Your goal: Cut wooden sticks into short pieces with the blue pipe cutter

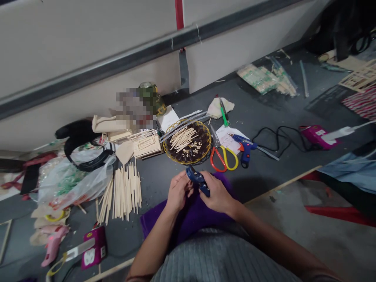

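My right hand (pixel 216 192) is wrapped round a dark blue hand cutter (pixel 198 180), whose curved head points up and to the left. My left hand (pixel 178 191) is closed beside that head, fingers curled together; whatever it pinches is too small or hidden to make out. Both hands are over a purple cloth (pixel 157 217) at the table's near edge. Just beyond them stands a round woven basket (pixel 172 157) with a yellow rim, holding thin wooden sticks (pixel 183 138) and many short cut pieces (pixel 192 149).
Scissors (pixel 223 158) with red and yellow handles and a blue glue gun (pixel 246 150) lie right of the basket. Bamboo sticks (pixel 126 192) lie in rows at left, near a plastic bag (pixel 85 188), a pink glue gun (pixel 55 243) and a purple power box (pixel 93 248).
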### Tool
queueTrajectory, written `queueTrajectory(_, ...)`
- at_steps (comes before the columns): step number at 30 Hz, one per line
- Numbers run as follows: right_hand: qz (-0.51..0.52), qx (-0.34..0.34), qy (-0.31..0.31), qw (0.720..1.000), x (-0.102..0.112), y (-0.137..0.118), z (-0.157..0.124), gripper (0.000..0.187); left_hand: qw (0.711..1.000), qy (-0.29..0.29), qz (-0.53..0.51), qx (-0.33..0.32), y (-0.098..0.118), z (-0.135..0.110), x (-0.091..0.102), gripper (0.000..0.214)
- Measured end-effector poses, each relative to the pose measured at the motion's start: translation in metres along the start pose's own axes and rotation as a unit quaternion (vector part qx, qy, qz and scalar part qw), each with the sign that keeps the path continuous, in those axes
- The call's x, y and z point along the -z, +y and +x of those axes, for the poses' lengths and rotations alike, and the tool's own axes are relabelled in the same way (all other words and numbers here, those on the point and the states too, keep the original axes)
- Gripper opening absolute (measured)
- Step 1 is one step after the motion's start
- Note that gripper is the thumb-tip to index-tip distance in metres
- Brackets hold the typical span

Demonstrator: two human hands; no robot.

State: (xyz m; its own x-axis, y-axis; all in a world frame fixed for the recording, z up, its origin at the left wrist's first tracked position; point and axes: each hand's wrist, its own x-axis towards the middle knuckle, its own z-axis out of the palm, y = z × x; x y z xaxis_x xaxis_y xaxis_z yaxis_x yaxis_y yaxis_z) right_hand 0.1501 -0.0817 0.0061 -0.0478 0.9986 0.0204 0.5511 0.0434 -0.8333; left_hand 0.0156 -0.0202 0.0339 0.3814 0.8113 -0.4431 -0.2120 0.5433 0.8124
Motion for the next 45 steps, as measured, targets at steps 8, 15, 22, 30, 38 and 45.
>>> queueTrajectory(8,0.018,-0.02,0.001,1.0,0.003,-0.004,-0.001,0.042,0.999,-0.023,0.026,0.01,0.004,-0.004,0.001,0.039)
queueTrajectory(15,0.045,-0.063,0.013,0.997,0.001,-0.007,0.003,0.038,0.913,0.049,0.34,-0.22,0.006,-0.002,0.006,0.023)
queueTrajectory(22,0.058,-0.059,0.026,0.996,-0.01,-0.006,0.009,0.041,0.868,0.075,0.422,-0.252,0.001,0.004,0.011,0.027)
queueTrajectory(30,0.074,-0.075,0.04,0.994,-0.011,0.0,0.015,0.032,0.874,0.035,0.38,-0.301,-0.007,0.028,0.026,0.032)
queueTrajectory(38,0.078,-0.052,-0.029,0.995,-0.014,0.005,0.02,0.019,0.875,0.032,0.348,-0.336,-0.018,0.025,0.038,0.035)
queueTrajectory(45,0.076,-0.063,-0.042,0.994,-0.012,0.002,0.021,0.023,0.904,0.045,0.319,-0.282,-0.016,0.026,0.032,0.038)
